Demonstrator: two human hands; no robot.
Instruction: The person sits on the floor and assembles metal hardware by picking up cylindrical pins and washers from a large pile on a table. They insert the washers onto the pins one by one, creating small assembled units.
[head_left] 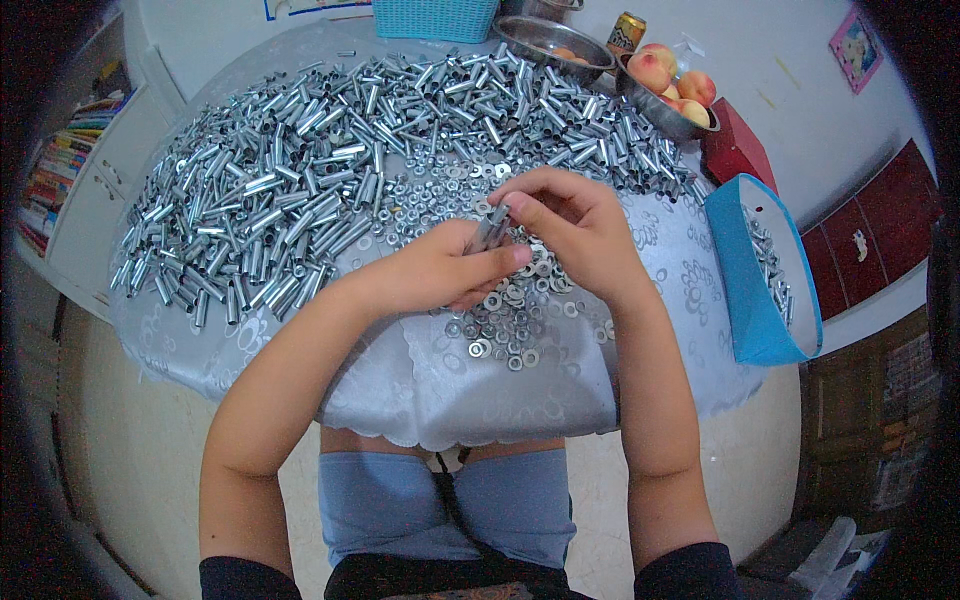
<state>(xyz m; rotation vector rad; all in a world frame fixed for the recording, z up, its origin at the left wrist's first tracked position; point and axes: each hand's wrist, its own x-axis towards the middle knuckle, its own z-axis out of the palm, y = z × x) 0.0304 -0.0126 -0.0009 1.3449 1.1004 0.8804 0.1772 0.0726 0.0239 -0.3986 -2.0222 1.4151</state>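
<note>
My left hand [445, 262] is closed around shiny metal tubes [487, 232], which stand up at a tilt between thumb and fingers; how many it holds I cannot tell. At their upper end, the thumb and forefinger of my right hand [580, 225] are pinched together. Any small part between those fingertips is too small to make out. Below both hands lies a loose pile of flat metal washers [515, 335]. Small nuts [430, 190] are scattered just beyond my left hand. A broad heap of short metal tubes [290, 180] spreads over the far and left table.
A patterned silvery cloth [380, 370] covers the round table. On the right stands a blue fabric bin [730, 270] with metal parts inside. Farther back are a bowl of peaches [685, 120], a metal bowl [520, 35], a can [627, 33], a red box [738, 145] and a turquoise basket [435, 18].
</note>
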